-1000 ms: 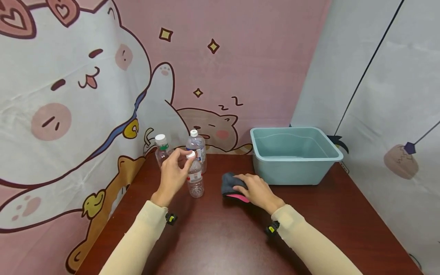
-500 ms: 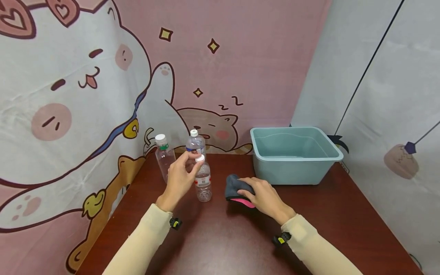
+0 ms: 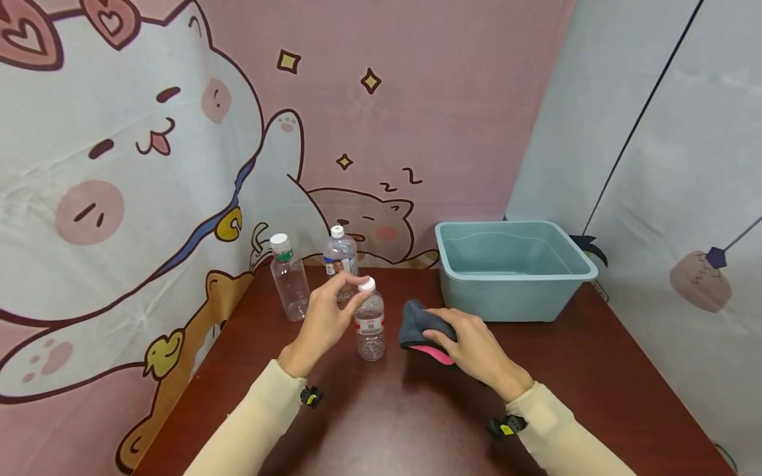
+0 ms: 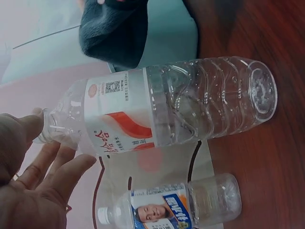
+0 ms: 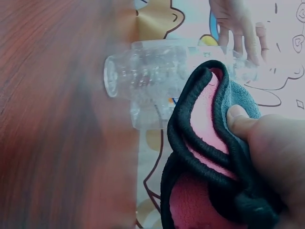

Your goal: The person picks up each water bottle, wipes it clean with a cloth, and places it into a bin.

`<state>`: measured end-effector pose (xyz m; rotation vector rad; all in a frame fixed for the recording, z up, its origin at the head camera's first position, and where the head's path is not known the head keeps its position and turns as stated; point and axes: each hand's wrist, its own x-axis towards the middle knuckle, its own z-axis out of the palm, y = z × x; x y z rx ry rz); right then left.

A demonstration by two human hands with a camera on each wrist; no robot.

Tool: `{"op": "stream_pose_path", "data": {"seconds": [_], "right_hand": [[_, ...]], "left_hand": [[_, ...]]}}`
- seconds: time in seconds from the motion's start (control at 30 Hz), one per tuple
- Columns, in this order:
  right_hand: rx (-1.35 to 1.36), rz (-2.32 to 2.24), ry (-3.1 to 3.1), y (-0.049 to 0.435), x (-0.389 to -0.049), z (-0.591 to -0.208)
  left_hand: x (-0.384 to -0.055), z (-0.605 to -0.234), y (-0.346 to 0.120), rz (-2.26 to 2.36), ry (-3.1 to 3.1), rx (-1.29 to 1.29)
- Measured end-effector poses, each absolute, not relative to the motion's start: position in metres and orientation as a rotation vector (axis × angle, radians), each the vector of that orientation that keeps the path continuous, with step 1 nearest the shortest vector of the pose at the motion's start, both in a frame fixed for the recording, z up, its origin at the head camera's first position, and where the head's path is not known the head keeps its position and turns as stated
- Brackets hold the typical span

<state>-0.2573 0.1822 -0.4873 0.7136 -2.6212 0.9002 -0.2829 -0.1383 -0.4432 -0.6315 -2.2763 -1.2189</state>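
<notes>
My left hand (image 3: pixel 321 320) pinches a clear plastic water bottle (image 3: pixel 371 340) at its white cap, thumb and index finger on either side. The bottle hangs upright close over the dark red table; its white label (image 4: pixel 119 114) carries red print. In my right hand (image 3: pixel 482 350) is a folded cleaning cloth (image 3: pixel 419 325), grey on one face and pink on the other, with black edging. The thumb presses on the grey face in the right wrist view. Cloth and bottle are a short gap apart. Part of the cloth is hidden behind the right hand's fingers.
Behind the left hand stand two more clear bottles, one with a green neck band (image 3: pixel 290 284) and one with a blue label (image 3: pixel 340 258). A light blue plastic tub (image 3: pixel 506 301) sits at the back right of the table (image 3: pixel 381 423). Printed curtains rise behind.
My left hand has carried the bottle to the right and toward me, away from the other two. My right hand, still gripping the cloth, has moved slightly right and nearer.
</notes>
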Motion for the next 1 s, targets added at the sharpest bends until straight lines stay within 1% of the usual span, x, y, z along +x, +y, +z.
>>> {"op": "stream_pose_path", "data": {"seconds": [0.27,0.7,1.0], "right_hand": [[0.725,0.997,-2.569,0.186,-0.251,-0.478],[0.685,1.134,-2.533,0.191,-0.249,-0.472],[0.795,1.244,-2.523,0.186,-0.256,-0.474]], "left_hand": [[-0.273,-0.443,-0.124,-1.208,-2.240,-0.759],[-0.264,-0.444,-0.107,-1.185,-2.250,-0.857],[-0.261,-0.442,-0.098,-1.197,-2.263,-0.914]]}}
